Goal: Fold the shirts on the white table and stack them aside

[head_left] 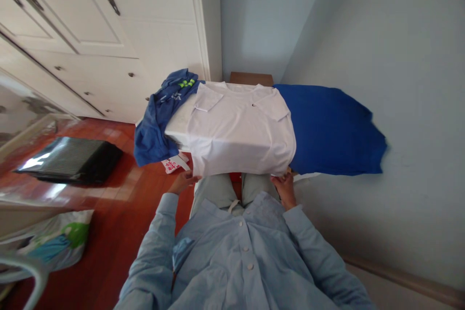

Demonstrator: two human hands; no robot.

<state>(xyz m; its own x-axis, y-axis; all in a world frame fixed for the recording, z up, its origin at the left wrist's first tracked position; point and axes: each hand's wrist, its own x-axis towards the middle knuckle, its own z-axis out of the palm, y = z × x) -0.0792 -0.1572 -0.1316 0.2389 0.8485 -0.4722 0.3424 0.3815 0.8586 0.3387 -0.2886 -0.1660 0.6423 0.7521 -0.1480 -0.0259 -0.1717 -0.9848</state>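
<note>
A white short-sleeved T-shirt [236,126] lies spread over a narrow white table [179,123], its collar at the far side and its hem hanging over the near edge. My left hand [181,181] pinches the hem at its left corner. At the right corner, my right hand [285,188] has its fingers closed on the same hem. Left of the T-shirt, a crumpled blue garment [160,114] with white lettering and yellow-green marks hangs over the table's end. Flat blue cloth [334,128] stretches out on the right, partly under the T-shirt.
A white wardrobe [163,43] stands at the back left, and a pale wall [410,106] borders the right. On the red-brown floor are a black plastic-wrapped package [72,157], a printed bag [69,240] and a white-and-red item [174,162]. Something brown [250,78] sits behind the table.
</note>
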